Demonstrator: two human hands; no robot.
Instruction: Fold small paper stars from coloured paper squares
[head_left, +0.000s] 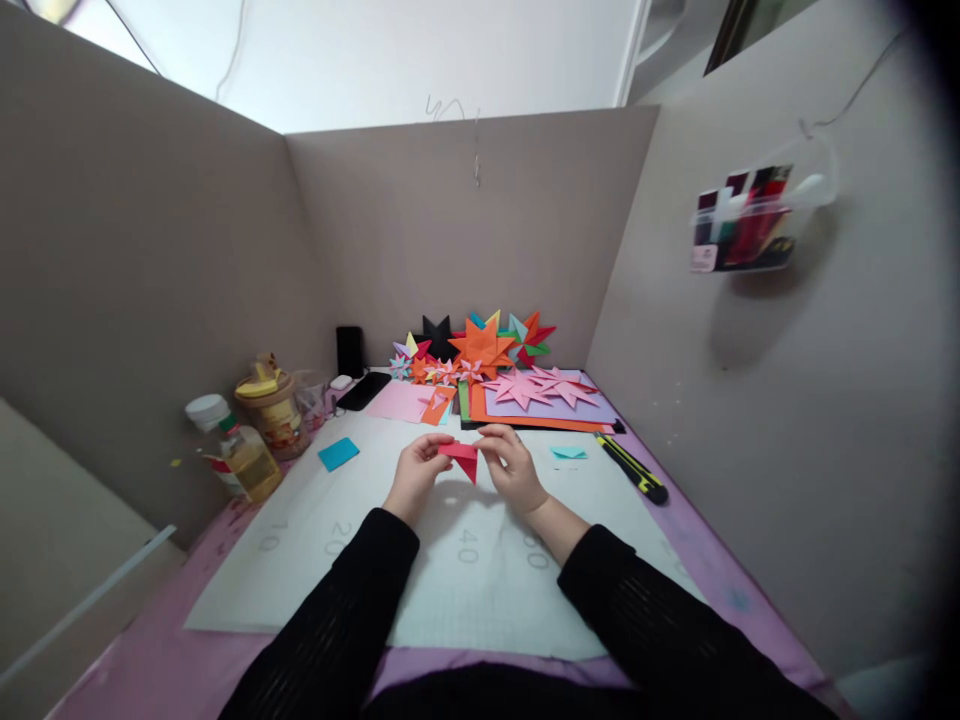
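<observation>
A small folded red paper (462,458) with a downward point is held over the white cutting mat (315,560). My left hand (415,474) pinches its left end with closed fingers. My right hand (511,464) pinches its right end, fingers curled. Both arms wear black sleeves. Beyond the hands lies a pile of finished paper stars (480,350) in orange, pink, black and other colours, on stacked coloured sheets (547,410).
A blue paper square (338,453) lies left on the mat; a small light-blue folded piece (568,452) and a yellow-black utility knife (634,470) lie right. Jars and a bottle (247,455) stand at the left. Cardboard walls enclose the desk; a clear holder (742,225) hangs on the right wall.
</observation>
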